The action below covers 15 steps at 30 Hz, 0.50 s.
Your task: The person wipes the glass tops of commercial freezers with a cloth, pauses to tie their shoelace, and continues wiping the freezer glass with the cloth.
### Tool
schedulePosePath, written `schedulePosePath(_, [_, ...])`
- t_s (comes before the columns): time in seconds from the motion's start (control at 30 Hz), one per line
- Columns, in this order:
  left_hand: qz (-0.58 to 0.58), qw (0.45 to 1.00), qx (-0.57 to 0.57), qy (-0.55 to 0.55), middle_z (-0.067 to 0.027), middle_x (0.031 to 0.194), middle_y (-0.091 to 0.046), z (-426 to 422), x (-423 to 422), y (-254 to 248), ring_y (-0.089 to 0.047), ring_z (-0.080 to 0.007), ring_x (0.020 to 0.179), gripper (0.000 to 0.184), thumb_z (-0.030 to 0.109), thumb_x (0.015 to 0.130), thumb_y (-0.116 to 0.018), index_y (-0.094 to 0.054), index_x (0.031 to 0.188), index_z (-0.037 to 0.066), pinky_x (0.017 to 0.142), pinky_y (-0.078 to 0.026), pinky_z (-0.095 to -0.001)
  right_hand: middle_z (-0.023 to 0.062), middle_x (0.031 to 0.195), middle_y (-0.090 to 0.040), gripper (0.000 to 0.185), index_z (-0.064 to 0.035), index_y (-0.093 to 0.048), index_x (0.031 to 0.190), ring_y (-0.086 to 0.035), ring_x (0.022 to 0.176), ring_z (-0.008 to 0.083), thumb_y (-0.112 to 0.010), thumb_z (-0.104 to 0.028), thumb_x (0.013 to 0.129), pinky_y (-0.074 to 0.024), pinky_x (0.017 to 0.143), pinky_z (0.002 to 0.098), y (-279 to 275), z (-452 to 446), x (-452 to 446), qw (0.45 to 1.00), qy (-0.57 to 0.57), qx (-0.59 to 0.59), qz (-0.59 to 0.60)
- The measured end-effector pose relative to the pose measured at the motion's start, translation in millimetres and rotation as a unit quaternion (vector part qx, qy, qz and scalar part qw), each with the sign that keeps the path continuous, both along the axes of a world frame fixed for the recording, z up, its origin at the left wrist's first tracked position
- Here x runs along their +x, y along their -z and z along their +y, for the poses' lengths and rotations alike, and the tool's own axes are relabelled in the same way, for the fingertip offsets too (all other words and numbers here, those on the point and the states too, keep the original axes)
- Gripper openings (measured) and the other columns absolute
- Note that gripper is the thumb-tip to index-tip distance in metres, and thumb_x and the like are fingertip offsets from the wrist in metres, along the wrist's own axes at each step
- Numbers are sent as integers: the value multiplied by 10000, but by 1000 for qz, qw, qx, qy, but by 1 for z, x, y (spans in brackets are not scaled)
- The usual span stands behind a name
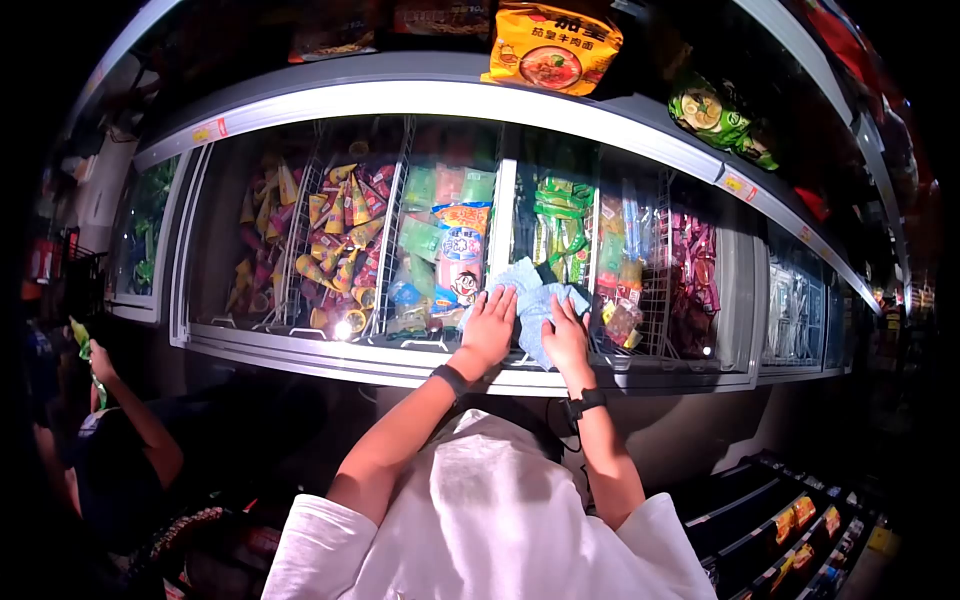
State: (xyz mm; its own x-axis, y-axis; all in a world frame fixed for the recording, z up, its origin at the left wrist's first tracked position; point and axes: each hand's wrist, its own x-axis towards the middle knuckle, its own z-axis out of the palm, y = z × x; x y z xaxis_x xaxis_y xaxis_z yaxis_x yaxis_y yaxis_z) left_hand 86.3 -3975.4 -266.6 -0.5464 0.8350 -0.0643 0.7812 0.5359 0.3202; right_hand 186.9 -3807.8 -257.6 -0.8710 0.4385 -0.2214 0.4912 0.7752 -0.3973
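A light blue cloth (537, 315) lies bunched on the glass top of a chest freezer (640, 378), near the upright middle frame bar. My left hand (487, 325) lies flat with its fingers stretched out, on the left edge of the cloth. On the cloth's right part rests my right hand (566, 338), fingers extended and pointing forward. Whether this is one cloth or two overlapping ones I cannot tell. Both wrists wear black bands. Under the glass, just beyond my left hand, is a blue and pink ice-treat bag (462, 255).
Wire dividers separate cone-shaped packs (340, 240), green packs (565, 215) and purple packs (693, 255) inside the freezer. A shelf above holds an orange noodle packet (552, 48) and a green packet (720, 115). Another person's hand (101, 362) holds something green at left. A product rack (790, 530) stands lower right.
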Motion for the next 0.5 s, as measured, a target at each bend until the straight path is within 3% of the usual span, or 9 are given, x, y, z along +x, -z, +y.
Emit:
schedulePosePath(0.1, [-18,1000,-9,-5,-153,1633,-297,7,-3,2,-268,-304,1516,751,164,832,-616,-370,1510,-44,1237,-184,-481,231,1519,-439,593,-31,-480,1463,-378,1445,367,-588,-230,915,-200,1199,575,-1,-7,-12,999,9,24,25])
schedulePosePath(0.2, [-36,998,-42,-15,-148,1655,-250,-4,15,-6,-183,-294,1551,718,197,892,-541,-328,1535,-40,1248,-133,-478,211,1540,-422,641,-76,-433,1510,-349,1472,345,-604,-225,911,-143,1204,601,-1,-12,12,1000,-16,-15,8])
schedulePosePath(0.23, [-47,998,19,-33,-167,1643,-273,-9,27,17,-216,-318,1541,756,180,849,-572,-335,1529,-48,1228,-178,-523,206,1542,-421,655,-83,-428,1516,-343,1479,331,-611,-221,902,-129,1202,614,-10,-13,21,999,-28,-23,-14])
schedulePosePath(0.33, [-63,998,1,-31,-165,1646,-262,4,26,-21,-220,-323,1535,700,179,900,-521,-325,1533,-49,1239,-164,-495,183,1516,-460,618,-95,-472,1489,-391,1454,304,-591,-183,890,-154,1196,624,-9,8,31,1000,-27,7,-1])
schedulePosePath(0.5, [-78,996,20,-37,-180,1633,-281,52,9,5,-234,-343,1525,676,207,909,-538,-363,1503,-65,1229,-201,-508,186,1498,-470,577,-67,-479,1467,-378,1450,325,-574,-204,915,-181,1197,600,13,16,13,997,68,35,30])
